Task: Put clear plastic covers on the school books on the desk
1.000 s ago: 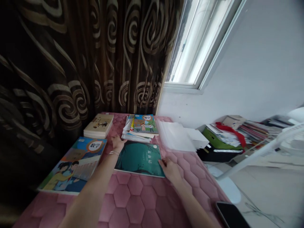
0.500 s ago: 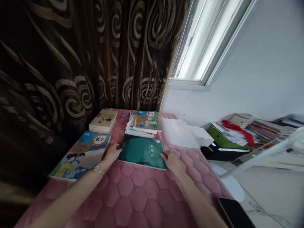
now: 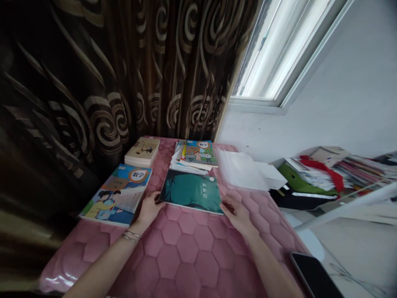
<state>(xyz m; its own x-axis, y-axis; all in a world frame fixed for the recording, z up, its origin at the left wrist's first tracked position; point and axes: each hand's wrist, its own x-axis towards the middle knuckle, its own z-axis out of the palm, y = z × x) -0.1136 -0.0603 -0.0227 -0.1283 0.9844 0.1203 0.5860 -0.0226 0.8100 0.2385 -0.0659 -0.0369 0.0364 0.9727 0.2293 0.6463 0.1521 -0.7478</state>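
A green book with white lettering lies flat in front of me on a pink quilted surface. At its near left corner, my left hand has its fingers closed on the edge. My right hand pinches the near right corner, fingers curled, some of them hidden from view. Just beyond the green book sits a pile of papers with a blue mathematics textbook on top. Left of my left hand lies another blue textbook, with two illustrated children on its cover.
A stack of tan books stands at the back left, by the dark patterned curtain. White sheets and a white box lie at the back right. A phone rests at the right edge, near a white stand.
My view has shifted slightly, so everything appears farther right and higher. The left hand has slid toward me along the book's left side to its near corner. The right hand stays by its corner.
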